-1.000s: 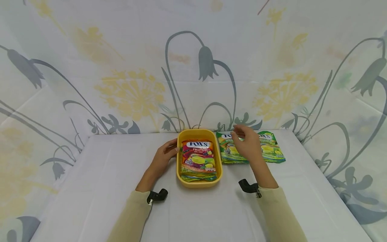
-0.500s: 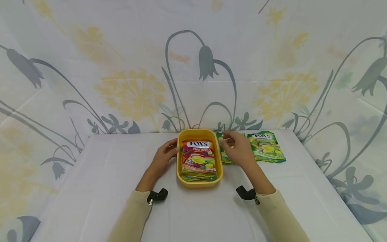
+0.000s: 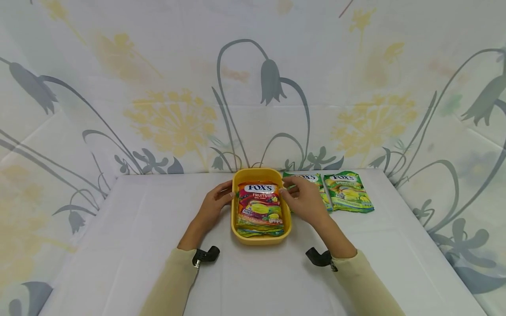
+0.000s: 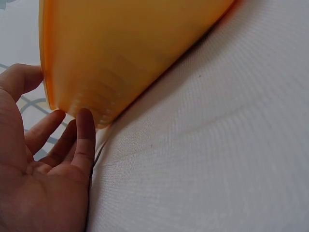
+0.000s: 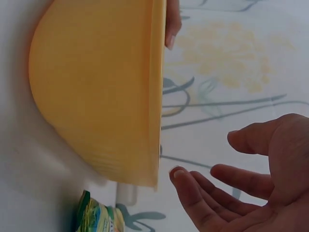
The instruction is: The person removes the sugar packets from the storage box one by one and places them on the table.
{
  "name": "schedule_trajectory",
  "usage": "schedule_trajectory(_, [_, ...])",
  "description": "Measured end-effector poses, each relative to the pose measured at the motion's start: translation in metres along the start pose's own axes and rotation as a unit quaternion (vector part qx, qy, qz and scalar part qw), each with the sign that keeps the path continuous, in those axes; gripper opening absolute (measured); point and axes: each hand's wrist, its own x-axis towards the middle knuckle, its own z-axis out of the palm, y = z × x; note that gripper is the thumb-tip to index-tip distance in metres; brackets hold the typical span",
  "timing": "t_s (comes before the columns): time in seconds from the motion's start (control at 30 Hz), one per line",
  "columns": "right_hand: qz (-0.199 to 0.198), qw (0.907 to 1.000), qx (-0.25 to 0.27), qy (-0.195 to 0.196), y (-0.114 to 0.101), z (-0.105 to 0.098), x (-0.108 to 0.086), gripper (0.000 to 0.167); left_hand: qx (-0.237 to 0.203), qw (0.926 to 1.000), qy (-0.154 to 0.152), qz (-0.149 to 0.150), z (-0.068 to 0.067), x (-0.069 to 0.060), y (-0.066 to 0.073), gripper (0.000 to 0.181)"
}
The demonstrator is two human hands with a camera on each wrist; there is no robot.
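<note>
The right hand (image 3: 303, 199) has been brought leftward. On the table (image 3: 158, 245), a yellow tub (image 3: 261, 241) is topped by a red packet (image 3: 258, 202). At 3 o'clock, two green packets (image 3: 348, 194) are seen, the nearer partly blocked by that hand. At 10 o'clock the tub is touched by the left hand (image 3: 212, 205), fingers relaxed; the right's, loose, are shown clear only by the right wrist view.

Plain beige sleeves (image 3: 168, 283); black bent wrist cameras (image 3: 209, 254), silvery fittings (image 3: 196, 263).

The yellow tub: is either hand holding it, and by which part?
The left hand touches the yellow tub at its rim; whether it grips cannot be told. The right hand holds nothing.
</note>
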Motion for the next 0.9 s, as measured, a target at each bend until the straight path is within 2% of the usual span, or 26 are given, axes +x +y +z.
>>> schedule_trajectory(0.37, [0.067, 0.9953, -0.002, -0.07, -0.014, 0.008, -0.001, 0.049, -0.003, 1.0, -0.001, -0.001, 0.0, 0.0, 0.0, 0.054])
schedule_trajectory(0.53, [0.08, 0.991, 0.01, -0.107, -0.024, 0.006, -0.003, 0.057, -0.008, 0.9999, -0.003, 0.006, -0.002, 0.001, 0.001, 0.054])
schedule_trajectory(0.73, [0.106, 0.9774, 0.053, -0.175, -0.03, 0.009, -0.005, 0.069, -0.017, 0.9998, -0.002, 0.002, -0.001, 0.001, 0.003, 0.054])
schedule_trajectory(0.9, [0.146, 0.9656, 0.086, -0.198, -0.034, 0.017, -0.007, 0.078, -0.017, 0.9998, -0.004, -0.005, 0.0, -0.001, 0.004, 0.054])
